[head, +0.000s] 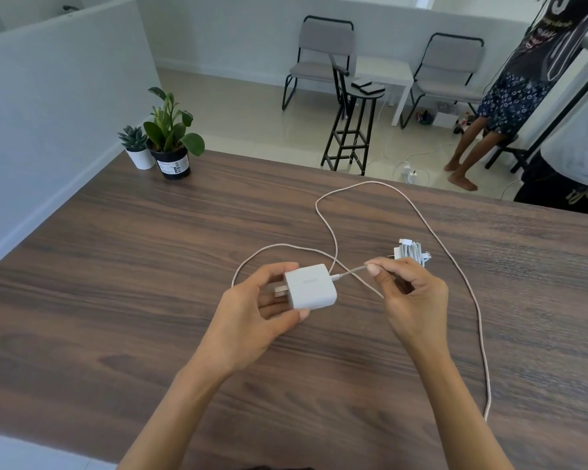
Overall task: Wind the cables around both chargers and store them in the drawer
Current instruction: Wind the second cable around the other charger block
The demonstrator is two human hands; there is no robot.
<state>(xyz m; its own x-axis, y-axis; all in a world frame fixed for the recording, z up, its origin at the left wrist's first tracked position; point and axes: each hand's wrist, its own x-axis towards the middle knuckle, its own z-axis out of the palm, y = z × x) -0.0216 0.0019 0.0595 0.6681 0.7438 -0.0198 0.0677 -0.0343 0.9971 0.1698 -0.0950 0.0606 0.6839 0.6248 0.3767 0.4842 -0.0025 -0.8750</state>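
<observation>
Nearest me, my left hand [252, 310] grips the white charger [311, 290], a smooth rounded block with its prongs pointing left, just above the dark wood-grain surface [116, 266]. My right hand [411, 300] pinches the pale braided cable [455, 266] just beside its plug, the rest lying in loose loops toward the far edge. I judge the winding is only starting; next I must wrap it evenly round the block. A second charger [411, 253] sits already bundled beyond my right hand. No drawer shows.
</observation>
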